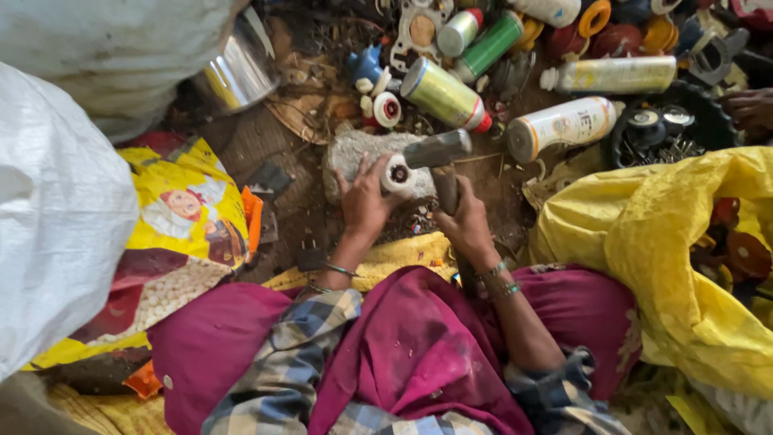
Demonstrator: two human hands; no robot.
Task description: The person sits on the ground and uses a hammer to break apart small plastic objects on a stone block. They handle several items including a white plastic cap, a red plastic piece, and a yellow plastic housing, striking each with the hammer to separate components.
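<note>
My left hand [364, 201] holds a small round white cap-like part [398, 173] with a dark centre against a grey stone [354, 153] on the ground. My right hand [467, 221] grips the wooden handle of a hammer [439, 153], whose metal head lies just above the white part. Both wrists wear bangles. My lap, in magenta cloth and a checked shirt, fills the bottom of the view.
Several spray cans [564, 125] and bottles lie on the dirt beyond the stone, with plastic rings and scrap parts. A yellow sack [644, 234] of parts sits at right, a printed yellow bag [185, 217] and white sack [56, 209] at left. Another person's hand [749, 109] shows far right.
</note>
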